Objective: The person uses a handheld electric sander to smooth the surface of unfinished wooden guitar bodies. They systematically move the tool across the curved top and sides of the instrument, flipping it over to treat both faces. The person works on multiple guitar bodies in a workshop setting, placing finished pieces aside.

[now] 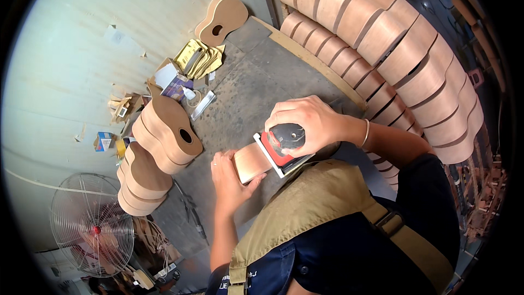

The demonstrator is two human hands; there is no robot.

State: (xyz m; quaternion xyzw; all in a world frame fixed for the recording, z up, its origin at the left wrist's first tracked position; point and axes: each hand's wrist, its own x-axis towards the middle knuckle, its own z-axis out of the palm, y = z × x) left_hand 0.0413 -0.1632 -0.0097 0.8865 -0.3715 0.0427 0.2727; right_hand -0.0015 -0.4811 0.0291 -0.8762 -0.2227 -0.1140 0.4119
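Note:
My right hand [310,121] wraps over the dark knob of a red and black power sander [276,152]. The sander's flat pad rests against the curved wooden side of a small guitar body [250,164], just in front of my apron. At the end of that body, my left hand [225,179] grips it, with the thumb on the near side and the fingers on the far side. The rest of the body is hidden behind the sander and my apron.
Pale guitar bodies [164,125] are stacked at the left of the grey bench [234,95]; another [221,19] leans at the back. Yellow sandpaper sheets [204,60] lie near the wall. Many bodies [382,38] line the right. A caged fan [93,229] stands lower left, near a black cord [191,210].

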